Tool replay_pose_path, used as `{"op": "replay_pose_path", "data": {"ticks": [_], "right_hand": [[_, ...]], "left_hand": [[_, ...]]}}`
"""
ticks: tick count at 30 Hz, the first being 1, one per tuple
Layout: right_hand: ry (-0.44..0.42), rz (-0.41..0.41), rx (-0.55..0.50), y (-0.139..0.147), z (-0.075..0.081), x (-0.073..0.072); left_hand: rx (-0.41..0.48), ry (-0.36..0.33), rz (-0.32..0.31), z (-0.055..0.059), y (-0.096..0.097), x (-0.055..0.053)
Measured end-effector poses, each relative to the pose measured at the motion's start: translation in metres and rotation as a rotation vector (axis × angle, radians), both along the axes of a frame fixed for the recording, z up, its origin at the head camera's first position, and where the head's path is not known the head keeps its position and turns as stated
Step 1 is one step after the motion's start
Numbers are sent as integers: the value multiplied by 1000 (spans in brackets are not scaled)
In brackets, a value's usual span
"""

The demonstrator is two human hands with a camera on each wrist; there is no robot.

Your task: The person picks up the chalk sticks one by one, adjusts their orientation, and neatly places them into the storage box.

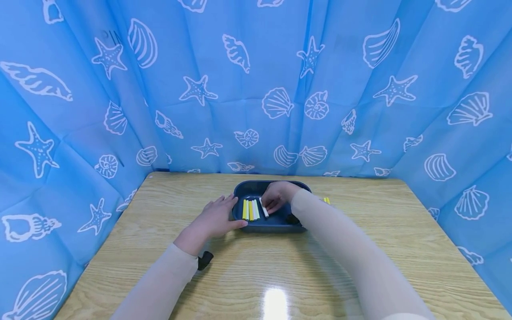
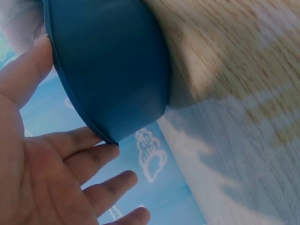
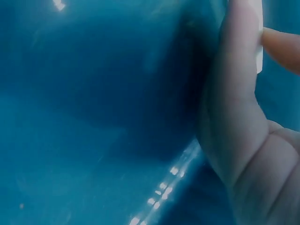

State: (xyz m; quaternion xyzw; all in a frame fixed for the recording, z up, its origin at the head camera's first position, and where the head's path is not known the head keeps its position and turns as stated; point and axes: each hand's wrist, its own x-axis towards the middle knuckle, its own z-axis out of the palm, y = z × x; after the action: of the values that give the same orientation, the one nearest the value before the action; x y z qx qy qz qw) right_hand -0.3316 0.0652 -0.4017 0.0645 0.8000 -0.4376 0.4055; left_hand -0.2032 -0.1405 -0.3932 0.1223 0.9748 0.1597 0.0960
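A dark blue tray (image 1: 268, 229) with raised walls stands toward the back of the table. My left hand (image 1: 218, 218) is spread at its left end, thumb and fingertips touching the rim (image 2: 75, 103) with the fingers fairly straight. Inside the tray, my right hand (image 1: 278, 195) pinches a white chalk stick (image 1: 263, 208) between thumb and fingers, and part of that stick also shows in the right wrist view. Just left of it, several yellow and white chalk sticks (image 1: 250, 210) lie side by side on the tray floor. My right forearm hides the tray's right end.
Yellow sticks (image 1: 326, 200) show on the table just past my right forearm, partly hidden by the sleeve. The wood-grain table (image 1: 240, 275) extends around the tray. A blue curtain (image 1: 256, 89) with white shell and starfish prints hangs behind and at both sides.
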Motion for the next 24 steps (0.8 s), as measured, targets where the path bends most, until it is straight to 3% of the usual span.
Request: {"op": "replay_pose_path", "data": {"ticks": [5,14,24], "right_hand": [[13,2,51,-7,-3,4],[0,-57,-6,-9,-3,5],[21,-7,17,-5,-2,3]], "left_hand": [[14,-1,-1,-1,-1,1],[17,7,-17,-1,-1,1],[16,13,-20,-3,-2,0]]}}
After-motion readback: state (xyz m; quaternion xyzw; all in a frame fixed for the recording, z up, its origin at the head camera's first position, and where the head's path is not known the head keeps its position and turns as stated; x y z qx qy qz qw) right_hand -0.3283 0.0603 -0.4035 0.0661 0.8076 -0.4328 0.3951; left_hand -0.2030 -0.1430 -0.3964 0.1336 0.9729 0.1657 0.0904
